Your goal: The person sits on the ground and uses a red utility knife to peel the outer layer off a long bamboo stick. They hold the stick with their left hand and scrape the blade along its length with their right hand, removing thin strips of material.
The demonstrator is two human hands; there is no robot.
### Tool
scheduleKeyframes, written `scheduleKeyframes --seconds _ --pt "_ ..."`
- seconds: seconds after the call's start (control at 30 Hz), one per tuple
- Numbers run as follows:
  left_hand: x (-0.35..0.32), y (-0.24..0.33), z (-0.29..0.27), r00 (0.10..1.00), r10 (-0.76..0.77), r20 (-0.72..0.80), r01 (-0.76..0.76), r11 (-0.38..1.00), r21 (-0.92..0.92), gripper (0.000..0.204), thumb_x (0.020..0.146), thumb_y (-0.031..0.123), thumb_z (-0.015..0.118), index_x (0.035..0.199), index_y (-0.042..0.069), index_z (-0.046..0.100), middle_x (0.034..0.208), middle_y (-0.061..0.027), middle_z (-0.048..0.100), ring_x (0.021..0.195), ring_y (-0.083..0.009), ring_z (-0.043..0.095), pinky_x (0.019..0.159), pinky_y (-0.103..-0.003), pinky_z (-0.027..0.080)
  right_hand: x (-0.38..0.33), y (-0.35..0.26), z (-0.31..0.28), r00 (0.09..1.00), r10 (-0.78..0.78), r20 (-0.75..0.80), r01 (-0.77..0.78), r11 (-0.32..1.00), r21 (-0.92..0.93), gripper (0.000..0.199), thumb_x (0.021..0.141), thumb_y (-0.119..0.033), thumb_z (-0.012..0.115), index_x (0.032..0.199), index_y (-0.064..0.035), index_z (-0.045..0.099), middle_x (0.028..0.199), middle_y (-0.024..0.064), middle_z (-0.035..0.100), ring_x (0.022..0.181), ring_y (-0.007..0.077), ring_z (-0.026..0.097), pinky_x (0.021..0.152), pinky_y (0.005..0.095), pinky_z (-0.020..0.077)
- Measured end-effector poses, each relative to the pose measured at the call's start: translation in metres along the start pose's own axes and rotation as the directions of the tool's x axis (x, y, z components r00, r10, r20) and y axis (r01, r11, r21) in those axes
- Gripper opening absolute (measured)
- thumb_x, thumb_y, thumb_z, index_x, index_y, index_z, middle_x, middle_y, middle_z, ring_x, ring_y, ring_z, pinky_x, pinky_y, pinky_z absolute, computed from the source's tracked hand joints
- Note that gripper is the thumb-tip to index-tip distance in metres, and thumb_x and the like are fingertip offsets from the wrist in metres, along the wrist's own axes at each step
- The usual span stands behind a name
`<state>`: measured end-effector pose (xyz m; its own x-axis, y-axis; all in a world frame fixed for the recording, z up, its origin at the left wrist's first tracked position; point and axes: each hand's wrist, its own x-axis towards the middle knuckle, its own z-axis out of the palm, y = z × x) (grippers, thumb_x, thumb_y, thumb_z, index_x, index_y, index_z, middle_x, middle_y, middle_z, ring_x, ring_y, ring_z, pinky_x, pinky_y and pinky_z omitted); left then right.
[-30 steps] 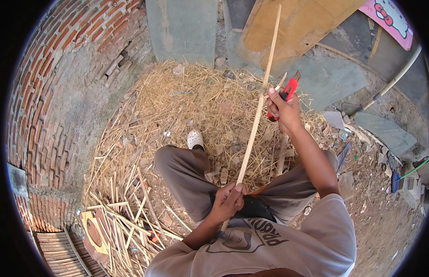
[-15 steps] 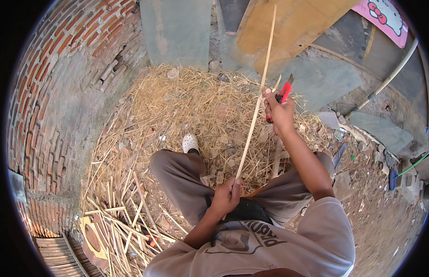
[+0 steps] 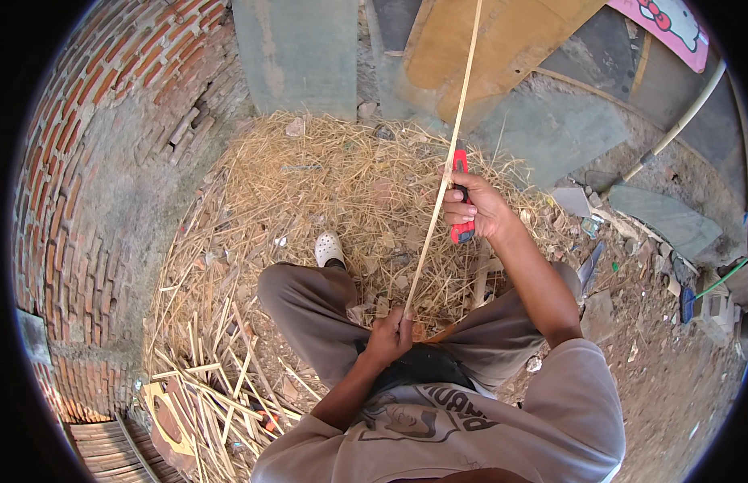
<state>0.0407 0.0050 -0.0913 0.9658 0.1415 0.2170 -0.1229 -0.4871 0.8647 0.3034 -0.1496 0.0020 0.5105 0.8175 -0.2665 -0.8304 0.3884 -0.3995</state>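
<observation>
A long, thin, pale strip (image 3: 428,248), which looks like bamboo or wood, slants up and slightly right from my lap past the top of the picture. Its lower end is gripped by my left hand (image 3: 389,336), closed with the thumb along the strip. Farther up, my right hand (image 3: 480,207) is wrapped round a red and black utility knife (image 3: 462,229). The knife stands nearly upright against the strip's right side, at the thumb of that hand. I cannot make out its blade from here.
Shavings (image 3: 342,161) cover the ground ahead of my white clog (image 3: 329,249). Cut strips (image 3: 221,402) lie piled at lower left, beside a brick wall (image 3: 68,233). Grey sheets (image 3: 297,64), a tan board (image 3: 454,48) and a pink panel (image 3: 671,28) stand at the far side.
My right hand has drawn slightly nearer and left. The knife has turned from tilting right to nearly upright beside the strip, and its blade no longer shows. The left hand still grips the lower end.
</observation>
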Motion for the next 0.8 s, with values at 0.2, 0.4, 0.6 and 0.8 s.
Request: scheduleKeyframes --seconds 0.2,0.4,0.6,0.8 --pt "-0.010 0.001 -0.003 0.970 -0.238 0.046 0.241 0.937 -0.253 0.022 0.101 0.017 0.048 0.089 0.002 0.059 0.055 0.0031 0.044 0.051 -0.0025 0.041 0.047 -0.024 0.034 0.008 0.016 0.003 0.622 -0.765 0.167 0.016 -0.201 -0.979 0.039 0.091 -0.040 0.065 0.085 -0.0027 0.054 0.061 0.0018 0.049 0.046 0.0158 0.046 0.042 0.0342 0.0365" --pt "-0.007 0.009 -0.010 0.958 -0.287 0.000 0.264 0.882 -0.390 0.024 0.102 0.019 0.048 0.088 0.003 0.058 0.058 0.0063 0.044 0.054 -0.0010 0.039 0.048 -0.022 0.032 0.004 0.028 0.006 0.329 -0.669 0.667 0.046 -0.694 -0.719 0.035 0.075 -0.019 0.079 0.104 -0.0078 0.062 0.098 0.0095 0.064 0.063 0.0247 0.063 0.056 0.0351 0.0527" --pt "-0.009 0.005 -0.011 0.972 -0.233 0.025 0.229 0.921 -0.315 0.023 0.101 0.018 0.050 0.088 0.002 0.060 0.056 0.0044 0.043 0.053 -0.0016 0.038 0.047 -0.023 0.031 0.028 0.031 -0.005 0.214 -0.641 0.737 0.299 -0.675 -0.674 0.018 0.082 -0.012 0.074 0.096 -0.0048 0.066 0.086 0.0082 0.066 0.061 0.0183 0.061 0.055 0.0298 0.0493" --pt "-0.002 0.005 -0.016 0.964 -0.267 -0.011 0.258 0.941 -0.221 0.020 0.099 0.016 0.052 0.089 0.001 0.061 0.055 0.0016 0.041 0.051 -0.0031 0.038 0.046 -0.025 0.032 0.022 0.045 0.014 0.683 -0.725 0.091 0.314 0.178 -0.933 0.021 0.093 -0.018 0.066 0.081 -0.0017 0.061 0.058 -0.0042 0.050 0.046 0.0055 0.040 0.043 0.0253 0.0330"
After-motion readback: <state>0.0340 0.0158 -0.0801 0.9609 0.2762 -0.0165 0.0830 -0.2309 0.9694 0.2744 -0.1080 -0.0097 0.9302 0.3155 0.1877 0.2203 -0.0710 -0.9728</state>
